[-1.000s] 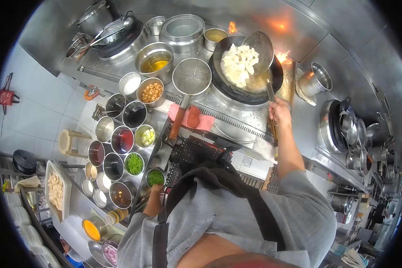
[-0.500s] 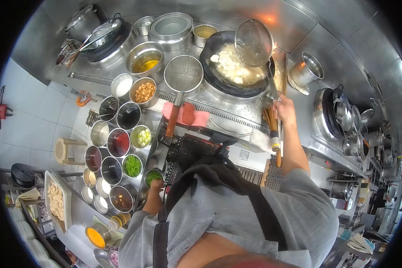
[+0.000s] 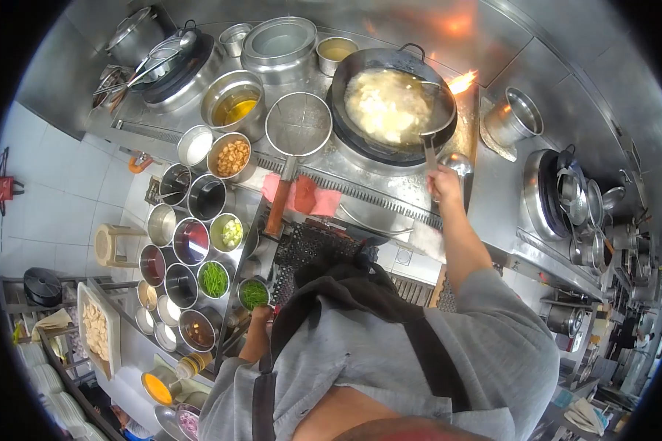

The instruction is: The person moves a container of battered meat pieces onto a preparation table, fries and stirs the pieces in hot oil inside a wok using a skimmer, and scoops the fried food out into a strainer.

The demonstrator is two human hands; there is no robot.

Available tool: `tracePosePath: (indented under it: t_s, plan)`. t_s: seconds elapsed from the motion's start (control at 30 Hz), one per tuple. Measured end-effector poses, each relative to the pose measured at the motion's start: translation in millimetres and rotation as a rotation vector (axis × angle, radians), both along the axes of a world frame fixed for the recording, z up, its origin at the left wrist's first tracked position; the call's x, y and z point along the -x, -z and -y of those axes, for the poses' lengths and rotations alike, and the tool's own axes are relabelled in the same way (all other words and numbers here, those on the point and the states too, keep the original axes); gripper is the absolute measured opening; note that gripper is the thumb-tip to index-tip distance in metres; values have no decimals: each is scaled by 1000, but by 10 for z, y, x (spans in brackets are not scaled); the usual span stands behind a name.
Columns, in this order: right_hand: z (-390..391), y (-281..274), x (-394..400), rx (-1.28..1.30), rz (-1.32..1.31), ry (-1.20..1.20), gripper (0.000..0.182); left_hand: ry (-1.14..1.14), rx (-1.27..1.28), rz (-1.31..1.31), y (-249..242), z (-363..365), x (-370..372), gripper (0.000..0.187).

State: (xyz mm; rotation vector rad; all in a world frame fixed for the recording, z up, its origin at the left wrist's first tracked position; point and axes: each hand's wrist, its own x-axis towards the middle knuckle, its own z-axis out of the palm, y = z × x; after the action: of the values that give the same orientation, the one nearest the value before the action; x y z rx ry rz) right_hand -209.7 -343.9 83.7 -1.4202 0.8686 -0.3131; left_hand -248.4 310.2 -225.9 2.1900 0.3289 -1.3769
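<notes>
2 hands are at work: your right hand [image 3: 444, 184] has its fingers closed around the handle of a ladle [image 3: 432, 121], whose bowl dips into the right side of the wok [image 3: 393, 103] at the far edge of the tabletop [image 3: 493, 198], among pale food in liquid. Flame [image 3: 463, 81] shows just right of the wok. Your left hand [image 3: 261, 314] rests low beside a small bowl of chopped greens [image 3: 254, 293]; you cannot tell how far its fingers are open.

Left hand [image 3: 260, 314] mostly hidden (behind the apron [image 3: 324, 294]).
</notes>
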Motion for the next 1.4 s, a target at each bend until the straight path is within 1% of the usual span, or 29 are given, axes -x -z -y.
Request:
tracePosePath:
  t_s: [0.1, 0.13, 0.17, 0.23, 0.27, 0.33, 0.37, 0.4, 0.43, 0.5, 0.53, 0.6, 0.63, 0.67, 0.7, 0.73, 0.77, 0.8, 0.83, 0.9, 0.93, 0.97, 1.1, 1.17, 1.23, 1.27, 1.3, 1.33, 1.4]
  plan:
    - [31, -115, -404, -47, 15, -41, 5, -87, -4, 18, -279, 124, -11, 14]
    - [93, -127, -537, -78, 26, -35, 4, -131, -7, 19, -285, 145, -26, 14]
    - [154, -143, -625, -38, 1, -68, 4, -186, -7, 15, -289, 154, -48, 14]
    - [214, -246, -631, -71, 49, -53, 5, -307, 21, -30, -195, 170, -125, 14]
    - [230, -309, -623, -95, 90, -34, 7, -425, 57, -80, -174, 182, -146, 14]
    - [255, -373, -549, -117, 123, -86, 11, -457, 60, -53, -171, 245, -187, 13]
    - [207, -442, -447, -75, 133, -98, 14, -486, 66, -29, -200, 301, -210, 13]
    - [162, -506, -340, -30, 145, -108, 17, -484, 72, -25, -235, 344, -219, 13]
    - [130, -533, -230, -43, 162, -88, 25, -311, 69, 24, -311, 388, -221, 13]
    - [70, -453, 13, -28, 186, -74, 25, 38, 60, 120, -403, 472, -234, 13]
    - [18, -484, 93, -19, 203, -60, 25, 42, 66, 123, -366, 508, -246, 13]
    - [-56, -553, 189, -19, 204, -18, 22, -280, 34, -91, -296, 558, -236, 16]
    - [-117, -606, 248, -26, 201, 24, 19, -269, 32, -93, -92, 496, -251, 16]
    - [-142, -635, 299, -29, 196, 38, 19, 353, -30, 176, 160, 398, -281, 19]
    - [-133, -672, 303, 11, 198, 47, 17, 975, -85, 447, 253, 363, -307, 22]
    - [-114, -690, 302, 52, 202, 55, 15, 985, -85, 447, 224, 334, -326, 22]
    - [-70, -711, 353, 94, 121, 1, 15, 973, -4, 520, 153, 287, -359, 22]
    - [-70, -713, 398, 94, 123, 7, 15, 957, 78, 593, 94, 279, -415, 23]
    - [-131, -801, 442, 95, 123, 18, 13, 961, 79, 595, 62, 319, -495, 23]
    - [-163, -838, 499, 93, 121, 33, 11, 1136, -224, 378, 25, 393, -599, 22]
    - [-151, -829, 508, 59, 136, 41, 20, 1074, -212, 375, 4, 401, -645, 22]
    - [-140, -816, 518, 25, 153, 50, 29, 953, -181, 372, -19, 415, -672, 22]
    - [-9, -690, 587, -95, 231, 43, 26, 299, -10, 242, -80, 494, -635, 21]
    - [79, -715, 583, -170, 273, 61, 18, 8, 28, 102, -49, 540, -573, 21]
    - [194, -871, 583, -155, 308, 85, 19, -108, 36, 10, -28, 570, -509, 22]
    - [273, -935, 563, -138, 345, 109, 19, 2, 33, 34, -52, 610, -470, 22]
    - [502, -874, 545, -107, 309, 86, 23, 354, 62, 188, -89, 622, -437, 21]
    - [624, -937, 504, -111, 306, 89, 23, 355, 58, 184, -41, 624, -423, 21]
    - [865, -1125, 428, 178, 150, 129, 38, 1096, -61, 557, 140, 577, -380, 18]
